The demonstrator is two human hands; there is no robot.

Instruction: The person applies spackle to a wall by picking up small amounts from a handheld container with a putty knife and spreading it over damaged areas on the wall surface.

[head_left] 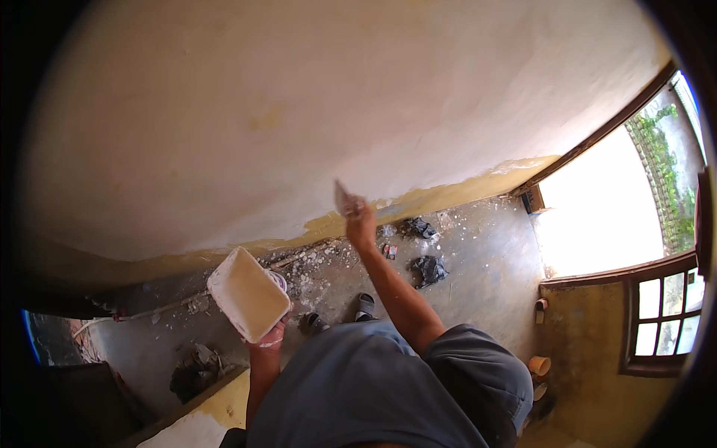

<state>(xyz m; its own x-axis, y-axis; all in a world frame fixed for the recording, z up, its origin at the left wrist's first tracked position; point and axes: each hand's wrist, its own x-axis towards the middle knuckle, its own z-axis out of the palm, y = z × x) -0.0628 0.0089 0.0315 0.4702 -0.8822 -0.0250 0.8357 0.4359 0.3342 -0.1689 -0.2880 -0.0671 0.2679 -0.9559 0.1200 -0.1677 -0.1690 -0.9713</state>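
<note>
My left hand (270, 337) grips a rectangular plastic tub (226, 305) from below at its near end. Cream-coloured matter coats the tub's inside, and white smears mark its rim and my fingers. My right hand (361, 218) is closed around a flat-bladed scraper (341, 196), blurred by motion. The blade points up and left, close to the lower part of the wall (261, 89). Whether it touches the wall I cannot tell. Pale coating covers most of this wall, above a ragged yellowish strip along its foot.
White crumbs and debris (302, 272) litter the floor along the wall. Black plastic bags (428, 270) lie near my sandalled feet (364, 305); another dark bag (196, 369) lies at left. A bright doorway (605, 216) opens at right, beside a paned window (668, 317) and an orange pot (539, 365).
</note>
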